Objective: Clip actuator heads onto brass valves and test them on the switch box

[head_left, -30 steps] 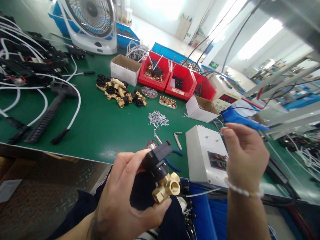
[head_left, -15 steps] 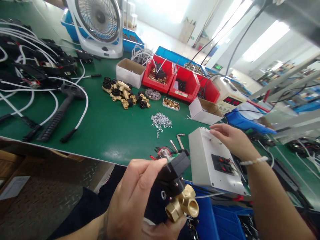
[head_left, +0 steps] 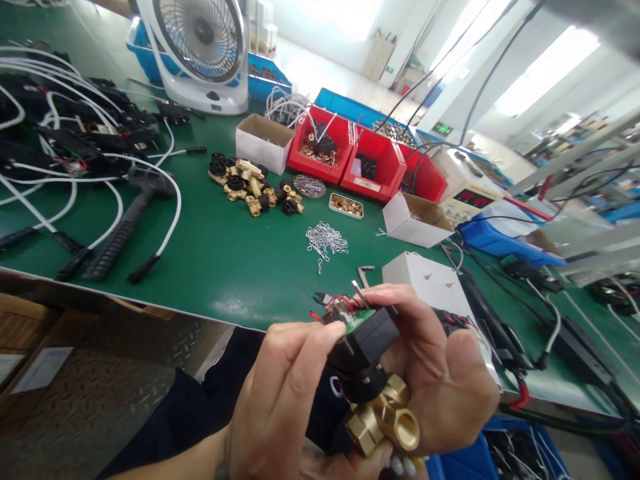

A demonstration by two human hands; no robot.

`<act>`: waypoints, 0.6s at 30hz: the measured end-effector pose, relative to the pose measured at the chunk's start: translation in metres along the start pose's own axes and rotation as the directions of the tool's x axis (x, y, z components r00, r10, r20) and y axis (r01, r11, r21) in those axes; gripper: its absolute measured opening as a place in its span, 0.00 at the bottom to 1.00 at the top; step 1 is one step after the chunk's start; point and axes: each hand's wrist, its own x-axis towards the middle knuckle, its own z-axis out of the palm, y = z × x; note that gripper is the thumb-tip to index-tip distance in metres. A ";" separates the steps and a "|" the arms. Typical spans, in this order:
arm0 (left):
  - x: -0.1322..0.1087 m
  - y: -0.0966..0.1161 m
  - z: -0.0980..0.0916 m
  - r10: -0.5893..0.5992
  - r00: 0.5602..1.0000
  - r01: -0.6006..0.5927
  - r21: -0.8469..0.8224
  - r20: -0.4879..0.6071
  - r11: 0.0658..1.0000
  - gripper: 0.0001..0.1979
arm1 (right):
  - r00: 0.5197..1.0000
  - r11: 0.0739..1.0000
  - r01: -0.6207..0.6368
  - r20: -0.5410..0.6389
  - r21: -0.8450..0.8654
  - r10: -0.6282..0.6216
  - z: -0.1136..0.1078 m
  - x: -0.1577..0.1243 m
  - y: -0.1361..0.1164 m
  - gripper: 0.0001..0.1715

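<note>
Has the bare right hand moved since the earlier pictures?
Yes: the bare right hand went left, from the pale rectangular switch box to the black-and-brass fitting.

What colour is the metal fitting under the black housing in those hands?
The metal fitting is a golden brass colour, seen best in the head view.

Two hands (head_left: 280, 390), one held valve (head_left: 367, 383), one fan (head_left: 200, 53), one hammer (head_left: 131, 215), three red bins (head_left: 313, 167), two white cardboard boxes (head_left: 263, 148), one round dish (head_left: 310, 197), one small tray (head_left: 345, 213), one table (head_left: 225, 267). Wire clips (head_left: 326, 240) make one pile, too tangled to count.
</note>
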 end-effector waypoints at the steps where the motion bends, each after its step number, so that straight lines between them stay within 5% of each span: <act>1: -0.001 -0.002 0.000 -0.016 1.000 0.016 -0.005 0.000 1.000 0.37 | 1.000 1.000 -0.006 0.017 -0.011 0.006 0.000 0.002 -0.002 0.31; 10: -0.001 -0.028 -0.009 0.172 0.981 -0.167 -0.061 0.090 0.984 0.38 | 0.961 0.950 0.256 0.155 -0.178 -0.230 -0.002 -0.006 -0.012 0.28; 16: -0.006 -0.029 -0.011 0.113 0.984 -0.102 -0.089 0.136 0.991 0.35 | 0.907 0.862 0.420 0.168 -0.285 -0.386 -0.007 -0.014 -0.006 0.28; 18: -0.006 -0.029 -0.011 0.113 0.984 -0.100 -0.100 0.137 0.990 0.35 | 0.932 0.879 0.360 0.163 -0.313 -0.324 -0.008 -0.014 -0.005 0.30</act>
